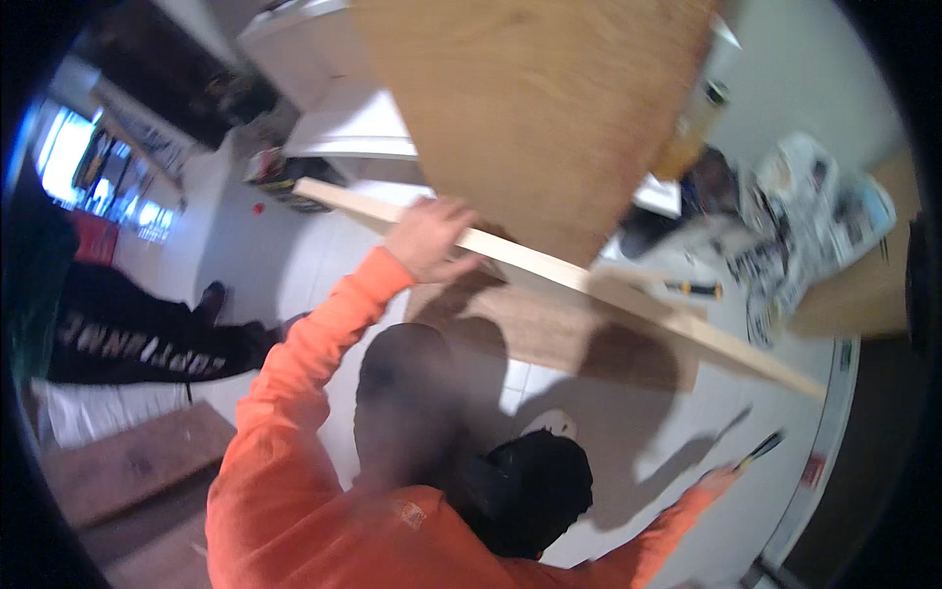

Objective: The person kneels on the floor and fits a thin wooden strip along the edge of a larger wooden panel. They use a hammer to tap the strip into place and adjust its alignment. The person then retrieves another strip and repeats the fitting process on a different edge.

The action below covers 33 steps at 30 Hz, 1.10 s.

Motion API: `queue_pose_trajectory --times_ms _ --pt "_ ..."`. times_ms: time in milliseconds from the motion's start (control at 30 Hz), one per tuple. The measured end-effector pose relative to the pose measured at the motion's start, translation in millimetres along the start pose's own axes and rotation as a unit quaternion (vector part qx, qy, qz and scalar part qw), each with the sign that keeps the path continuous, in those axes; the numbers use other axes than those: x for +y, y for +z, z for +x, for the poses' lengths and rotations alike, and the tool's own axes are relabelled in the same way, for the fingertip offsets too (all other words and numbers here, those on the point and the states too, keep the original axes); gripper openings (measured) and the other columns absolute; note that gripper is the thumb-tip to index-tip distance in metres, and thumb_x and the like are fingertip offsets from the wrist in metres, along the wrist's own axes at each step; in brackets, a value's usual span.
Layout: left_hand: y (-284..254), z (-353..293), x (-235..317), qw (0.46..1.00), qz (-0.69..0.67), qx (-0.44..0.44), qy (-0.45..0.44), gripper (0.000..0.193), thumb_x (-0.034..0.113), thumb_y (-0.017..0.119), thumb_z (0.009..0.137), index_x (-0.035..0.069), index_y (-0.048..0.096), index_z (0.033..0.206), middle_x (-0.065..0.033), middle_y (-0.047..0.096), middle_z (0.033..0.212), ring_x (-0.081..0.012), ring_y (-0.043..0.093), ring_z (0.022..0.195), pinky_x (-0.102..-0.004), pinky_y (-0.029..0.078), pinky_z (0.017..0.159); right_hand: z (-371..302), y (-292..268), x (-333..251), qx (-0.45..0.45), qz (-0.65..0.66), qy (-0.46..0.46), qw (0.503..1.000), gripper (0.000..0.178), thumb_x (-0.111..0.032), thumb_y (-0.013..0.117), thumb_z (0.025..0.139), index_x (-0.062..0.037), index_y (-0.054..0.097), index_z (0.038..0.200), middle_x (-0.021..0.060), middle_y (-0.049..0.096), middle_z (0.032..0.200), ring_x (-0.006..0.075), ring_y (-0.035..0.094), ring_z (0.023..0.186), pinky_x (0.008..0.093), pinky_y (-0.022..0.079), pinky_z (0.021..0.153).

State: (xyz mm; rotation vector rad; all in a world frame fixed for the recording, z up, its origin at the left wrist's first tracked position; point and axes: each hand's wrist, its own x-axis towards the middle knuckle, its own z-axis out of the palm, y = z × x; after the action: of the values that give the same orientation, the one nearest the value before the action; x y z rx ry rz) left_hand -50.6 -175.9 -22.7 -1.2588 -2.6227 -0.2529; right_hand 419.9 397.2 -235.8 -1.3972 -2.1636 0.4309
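A long pale wooden board [549, 267], seen along its narrow edge, slants from upper left to lower right in front of me. My left hand [432, 240] is closed over its upper edge, left of the middle. At the lower right, away from the board, my right hand [719, 481] grips a slim black-and-yellow hand tool [761, 450], its exact kind too blurred to tell. Behind the board a large brown wooden panel [540, 108] rises. Under the board, a flat brown wooden piece [530, 329] lies on the white tiled floor, partly in shadow.
An orange-and-black handled tool [694, 290] lies on the floor beyond the board. Crumpled plastic bags [800, 226] sit at the right. At the left are another person's dark-trousered leg [147, 339] and brown planks [137, 461]. White furniture [353, 123] stands behind.
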Motion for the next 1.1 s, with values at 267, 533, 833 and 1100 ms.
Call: queue_pose_trajectory --times_ms 267,533,833,1100 --pt "32 88 91 0.988 -0.083 -0.066 0.111 0.061 0.052 0.076 0.076 0.002 0.057 0.105 -0.0157 0.063 0.096 -0.0366 0.066 0.089 -0.0480 0.052 0.077 -148 82 -19 -0.157 -0.029 0.341 0.926 0.036 -0.019 0.047 0.105 0.0054 0.048 0.132 0.0263 0.056 0.131 0.0421 0.057 0.117 0.0476 0.049 0.097" --pt "55 104 115 0.986 -0.102 -0.064 0.114 0.057 0.051 0.074 0.079 0.002 0.057 0.101 -0.0162 0.066 0.092 -0.0376 0.068 0.086 -0.0486 0.054 0.071 -134 95 -48 0.015 -0.005 0.199 0.980 0.033 -0.018 0.049 0.104 0.0036 0.050 0.129 0.0235 0.055 0.130 0.0394 0.058 0.114 0.0473 0.050 0.095" --pt "65 104 113 0.987 -0.118 -0.046 0.096 0.048 0.047 0.077 0.076 0.005 0.062 0.091 -0.0140 0.069 0.073 -0.0379 0.069 0.074 -0.0483 0.054 0.067 -89 20 -405 -0.102 0.471 -0.309 0.820 0.011 -0.008 0.055 0.096 0.0005 0.055 0.103 0.0056 0.051 0.091 0.0163 0.049 0.082 0.0293 0.045 0.076" --pt "84 111 106 0.981 -0.150 -0.009 0.122 0.045 0.045 0.076 0.075 0.005 0.062 0.091 -0.0131 0.069 0.071 -0.0357 0.070 0.073 -0.0470 0.055 0.064 -172 -25 -603 -0.512 0.479 -0.275 0.658 0.021 -0.013 0.055 0.100 -0.0022 0.055 0.118 0.0069 0.060 0.096 0.0091 0.055 0.079 0.0253 0.048 0.070"
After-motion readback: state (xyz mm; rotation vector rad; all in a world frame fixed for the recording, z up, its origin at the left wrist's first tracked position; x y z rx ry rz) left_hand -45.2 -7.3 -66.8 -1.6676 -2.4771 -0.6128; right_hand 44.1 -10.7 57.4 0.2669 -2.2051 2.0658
